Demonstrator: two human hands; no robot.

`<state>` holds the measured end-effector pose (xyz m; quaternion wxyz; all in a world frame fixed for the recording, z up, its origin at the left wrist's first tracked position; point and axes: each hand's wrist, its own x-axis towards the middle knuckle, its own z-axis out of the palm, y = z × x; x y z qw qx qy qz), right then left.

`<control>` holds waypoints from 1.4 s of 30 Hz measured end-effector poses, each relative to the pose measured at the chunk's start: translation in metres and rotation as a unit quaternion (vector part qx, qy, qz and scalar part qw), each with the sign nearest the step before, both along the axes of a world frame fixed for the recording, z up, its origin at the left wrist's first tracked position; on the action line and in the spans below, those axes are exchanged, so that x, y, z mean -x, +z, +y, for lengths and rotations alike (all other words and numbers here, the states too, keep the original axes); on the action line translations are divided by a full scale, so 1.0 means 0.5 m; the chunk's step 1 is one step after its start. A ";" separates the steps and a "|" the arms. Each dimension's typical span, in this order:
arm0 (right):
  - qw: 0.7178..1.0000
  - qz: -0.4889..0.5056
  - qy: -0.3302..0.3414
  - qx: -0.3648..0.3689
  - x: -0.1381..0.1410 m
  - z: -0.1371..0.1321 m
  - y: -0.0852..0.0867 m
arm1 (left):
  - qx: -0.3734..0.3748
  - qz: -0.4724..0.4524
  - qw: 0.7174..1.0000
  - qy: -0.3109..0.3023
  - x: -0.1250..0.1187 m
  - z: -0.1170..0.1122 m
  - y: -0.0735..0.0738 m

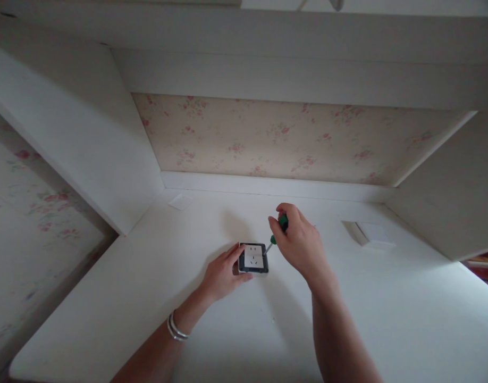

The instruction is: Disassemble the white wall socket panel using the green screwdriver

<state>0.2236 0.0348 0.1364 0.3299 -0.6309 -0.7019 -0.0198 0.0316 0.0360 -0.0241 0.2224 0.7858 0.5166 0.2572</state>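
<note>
A small square wall socket (253, 258), white face in a dark frame, lies on the white desk top (387, 319). My left hand (223, 274) grips its left edge and steadies it. My right hand (297, 242) is wrapped round the green handle of a screwdriver (279, 230). The screwdriver's thin shaft points down-left and its tip meets the socket's right edge. A pair of silver bangles sits on my left wrist.
A white cover plate (373, 234) rests on the desk at the right, and a small white square piece (181, 201) lies near the back left corner. White side panels and a flowered back wall (292, 138) close in the desk on three sides.
</note>
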 end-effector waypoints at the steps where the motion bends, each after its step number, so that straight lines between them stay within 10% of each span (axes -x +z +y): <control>1: 1.000 0.000 -0.003 -0.001 -0.002 0.001 -0.001 | 0.000 0.000 1.000 0.000 0.000 0.000 0.000; 42: 0.999 -0.003 0.034 -0.022 0.002 0.001 -0.002 | -0.005 -0.008 1.000 -0.003 -0.002 -0.002 0.005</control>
